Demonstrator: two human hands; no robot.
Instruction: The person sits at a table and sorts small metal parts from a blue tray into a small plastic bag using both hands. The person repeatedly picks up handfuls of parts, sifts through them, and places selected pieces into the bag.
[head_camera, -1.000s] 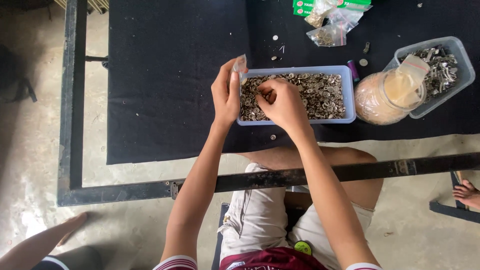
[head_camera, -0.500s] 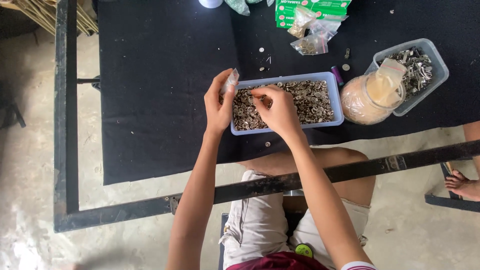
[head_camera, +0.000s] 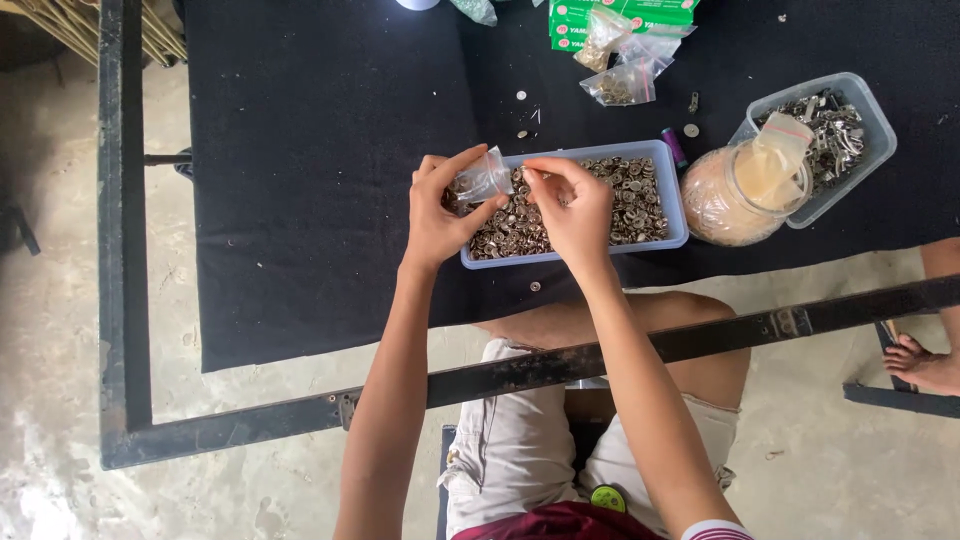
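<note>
the left hand (head_camera: 437, 215) pinched a small clear plastic bag (head_camera: 482, 180) over the left end of the shallow blue plastic tray (head_camera: 672, 205) of small metal pieces (head_camera: 630, 200). the right hand (head_camera: 577, 210), fingertips pinched together, was just beside the bag, above the tray on the black counter (head_camera: 320, 150).

Small clear plastic bag (head_camera: 482, 180), pinched in the left hand (head_camera: 437, 215) over the near-left corner of the blue tray (head_camera: 676, 205) of small metal parts. Two more clear bags (head_camera: 622, 88), crumpled and part-filled with small metal pieces, lying on the black cloth (head_camera: 300, 150) beyond the tray. Just behind them, at the far edge, flat green cartons (head_camera: 620, 12) with white lettering, stacked and partly cut off by the frame. Right of the tray, a round clear jar (head_camera: 735, 190), yellowish bag tucked in its mouth, touching a clear tub (head_camera: 870, 135).
</note>
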